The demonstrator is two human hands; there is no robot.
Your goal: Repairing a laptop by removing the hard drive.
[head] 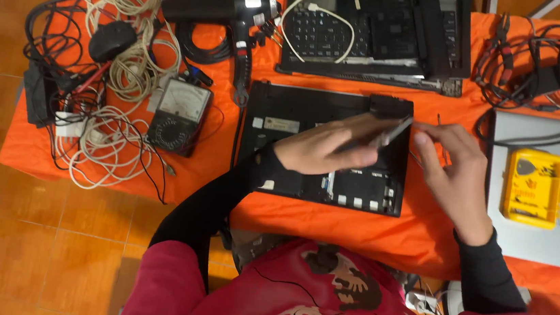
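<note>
A person's left hand point(325, 148) grips a slim grey tool point(392, 132) over the upturned black laptop point(326, 145) on the orange table point(355, 230), right hand point(456, 171) pinching beside it, seemingly mid-disassembly; steady prying comes next.

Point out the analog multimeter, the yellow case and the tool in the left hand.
Analog multimeter point(177, 115), head view: on its dial face.
Yellow case point(532, 186), head view: middle of its lid.
Tool point(395, 131), head view: on its grey shaft, past the left hand point(325, 148), middle of its back.
</note>
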